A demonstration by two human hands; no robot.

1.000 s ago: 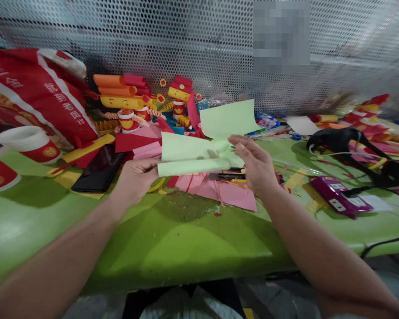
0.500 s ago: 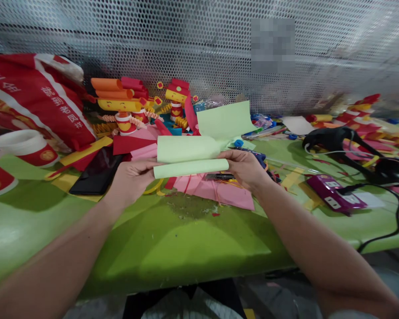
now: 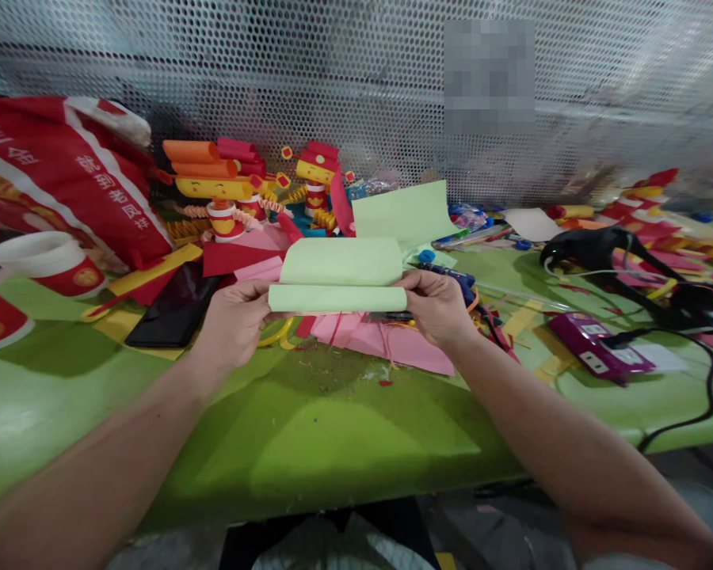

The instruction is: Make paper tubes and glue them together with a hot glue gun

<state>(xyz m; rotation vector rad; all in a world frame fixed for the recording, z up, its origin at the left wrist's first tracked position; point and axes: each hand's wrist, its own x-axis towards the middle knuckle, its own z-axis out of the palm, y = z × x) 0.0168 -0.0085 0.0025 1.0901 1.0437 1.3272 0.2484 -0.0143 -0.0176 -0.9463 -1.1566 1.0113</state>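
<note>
A perforated metal screen (image 3: pixel 368 103) stands behind the green table (image 3: pixel 333 451). A red bag (image 3: pixel 89 174) and paper figures (image 3: pixel 214 194) crowd the back left; a power strip (image 3: pixel 597 348) lies right. Centrally, above pink paper (image 3: pixel 404 348), the left hand (image 3: pixel 231 321) and right hand (image 3: pixel 443 309) pinch the ends of a rolled green sheet (image 3: pixel 338 298).
</note>
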